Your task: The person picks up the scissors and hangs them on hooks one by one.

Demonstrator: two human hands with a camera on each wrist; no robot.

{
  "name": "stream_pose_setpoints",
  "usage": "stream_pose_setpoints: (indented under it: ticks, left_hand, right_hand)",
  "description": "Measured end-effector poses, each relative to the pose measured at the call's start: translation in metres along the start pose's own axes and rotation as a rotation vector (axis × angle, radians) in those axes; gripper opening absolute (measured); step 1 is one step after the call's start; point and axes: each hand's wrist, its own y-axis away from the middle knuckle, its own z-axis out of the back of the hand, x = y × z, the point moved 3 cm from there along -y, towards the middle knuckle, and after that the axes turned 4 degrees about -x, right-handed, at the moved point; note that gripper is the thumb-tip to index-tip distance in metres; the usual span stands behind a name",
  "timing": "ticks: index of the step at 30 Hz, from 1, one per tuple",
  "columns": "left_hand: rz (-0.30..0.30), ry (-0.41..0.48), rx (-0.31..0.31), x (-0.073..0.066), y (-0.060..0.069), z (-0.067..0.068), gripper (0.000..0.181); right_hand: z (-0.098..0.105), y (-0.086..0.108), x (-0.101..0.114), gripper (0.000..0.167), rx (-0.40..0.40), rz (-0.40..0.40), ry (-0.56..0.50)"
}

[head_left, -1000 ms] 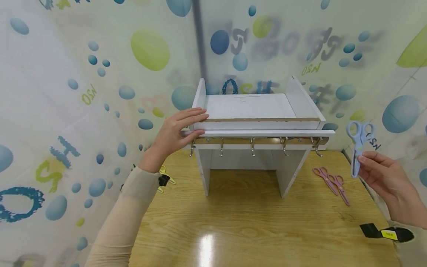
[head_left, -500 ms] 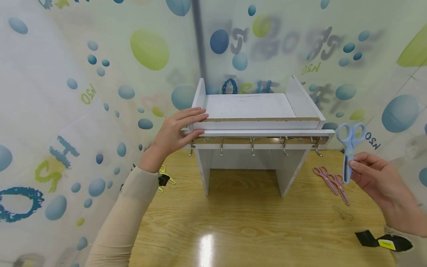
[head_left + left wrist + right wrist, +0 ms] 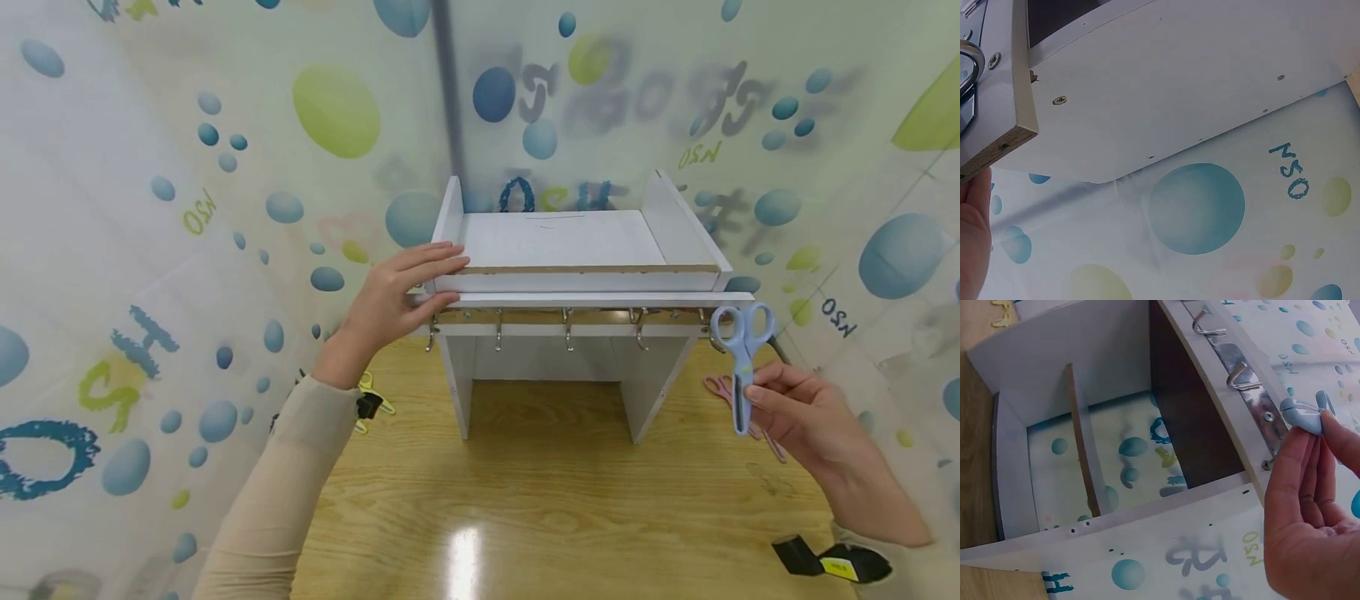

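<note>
My right hand (image 3: 813, 425) pinches a pair of light-blue scissors (image 3: 742, 358) by the blades, handles upward. They are in front of the right end of a white shelf unit (image 3: 555, 237); contact with its last hook cannot be told. A row of metal hooks (image 3: 567, 333) runs along the unit's front board. My left hand (image 3: 390, 292) holds that board's left end, fingers over the top and thumb at the front. Only part of the left hand (image 3: 974, 231) shows in the left wrist view. In the right wrist view, the scissors (image 3: 1302, 417) are mostly hidden by fingers.
Pink scissors (image 3: 720, 387) lie on the wooden table (image 3: 540, 500) at right, partly behind the right hand. Yellow scissors (image 3: 380, 400) lie at left beside the forearm. Patterned sheets (image 3: 337, 112) stand behind and on both sides.
My right hand has carried the light-blue scissors left and slightly down, to the front of the hook row's right end. They now partly cover the pink scissors. The left hand has stayed put.
</note>
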Motion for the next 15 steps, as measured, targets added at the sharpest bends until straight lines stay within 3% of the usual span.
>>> stream_pose_setpoints:
  ticks: [9, 15]
  left_hand:
    - [0.003, 0.014, -0.004, -0.001, 0.000, 0.000, 0.045]
    - [0.001, 0.013, -0.007, -0.001, -0.001, 0.000, 0.047]
  right_hand:
    - [-0.005, -0.001, -0.014, 0.042, 0.039, -0.035, -0.034]
    - [-0.004, 0.000, -0.022, 0.039, -0.054, -0.050, 0.052]
